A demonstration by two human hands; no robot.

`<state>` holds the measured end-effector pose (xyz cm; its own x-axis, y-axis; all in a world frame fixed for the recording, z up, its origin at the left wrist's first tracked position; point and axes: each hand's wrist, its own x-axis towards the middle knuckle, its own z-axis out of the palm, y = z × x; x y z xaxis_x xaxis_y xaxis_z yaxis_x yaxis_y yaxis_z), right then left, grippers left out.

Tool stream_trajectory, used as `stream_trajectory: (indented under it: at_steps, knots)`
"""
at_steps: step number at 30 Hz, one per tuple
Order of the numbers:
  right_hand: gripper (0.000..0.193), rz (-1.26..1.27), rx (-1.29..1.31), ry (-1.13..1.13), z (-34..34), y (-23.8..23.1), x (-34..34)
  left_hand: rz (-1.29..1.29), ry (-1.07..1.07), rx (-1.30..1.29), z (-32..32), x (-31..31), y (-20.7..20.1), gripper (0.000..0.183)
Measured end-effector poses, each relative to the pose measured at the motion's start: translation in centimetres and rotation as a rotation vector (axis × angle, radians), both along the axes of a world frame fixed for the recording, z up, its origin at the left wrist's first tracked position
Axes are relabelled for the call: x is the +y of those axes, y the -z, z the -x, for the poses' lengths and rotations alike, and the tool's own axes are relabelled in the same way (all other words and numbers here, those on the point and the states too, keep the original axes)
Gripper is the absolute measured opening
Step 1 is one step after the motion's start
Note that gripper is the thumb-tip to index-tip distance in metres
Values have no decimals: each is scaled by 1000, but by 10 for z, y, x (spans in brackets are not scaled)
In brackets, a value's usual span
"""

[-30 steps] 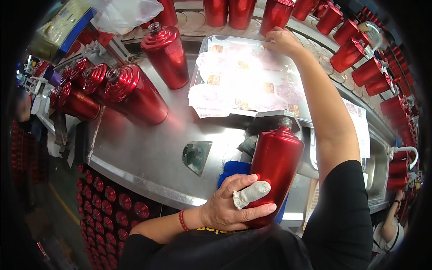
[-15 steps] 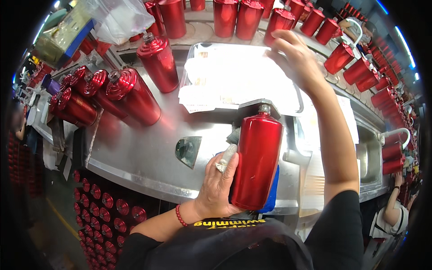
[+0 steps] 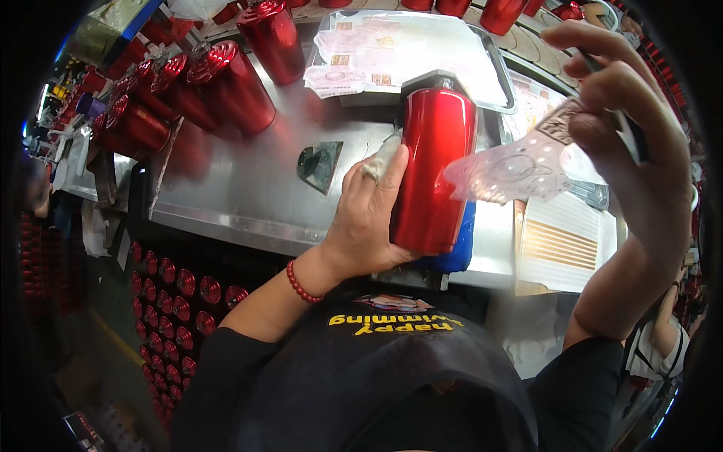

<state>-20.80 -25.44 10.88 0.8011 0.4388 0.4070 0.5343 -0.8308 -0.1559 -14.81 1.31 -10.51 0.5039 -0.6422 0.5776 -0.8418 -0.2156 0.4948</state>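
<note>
A glossy red bottle [image 3: 435, 173] lies in front of me, its neck pointing away. My left hand [image 3: 360, 215] is closed on its left side near the base; a whitish wrap covers one finger. To the right of the bottle, my right hand [image 3: 633, 143] is raised and pinches a thin translucent label film [image 3: 516, 172] with pale printing. The film's free end hangs close to the bottle's right side; I cannot tell if they touch. A dark narrow thing, not clear in kind, also shows among the right fingers. Beneath the bottle is something blue [image 3: 461, 245].
Beyond the bottle, a clear tray [image 3: 503, 79] holds label sheets. Red bottles [image 3: 233, 87] stand at the left, with more at the back. A dark glass piece [image 3: 320, 166] lies on the metal table [image 3: 226, 192]. A striped sheet [image 3: 568, 241] is at right; capped red bottles fill the lower left.
My right hand has come back from above the tray toward me and to the right, now with a label film in its fingers. My left hand keeps its hold on the bottle; the view has shifted.
</note>
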Motion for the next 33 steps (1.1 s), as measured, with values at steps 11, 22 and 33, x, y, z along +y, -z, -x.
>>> stream_trajectory:
  at_steps: [11,22,33]
  knots:
    - [16,-332,77,141,21,54,19,190,150,250,-20,16,-23,39]
    - [16,-227,59,228,55,59,-9,91,87,-48,-1,35,-16,45]
    - [19,-247,104,222,46,75,-7,-119,-291,198,0,58,28,44]
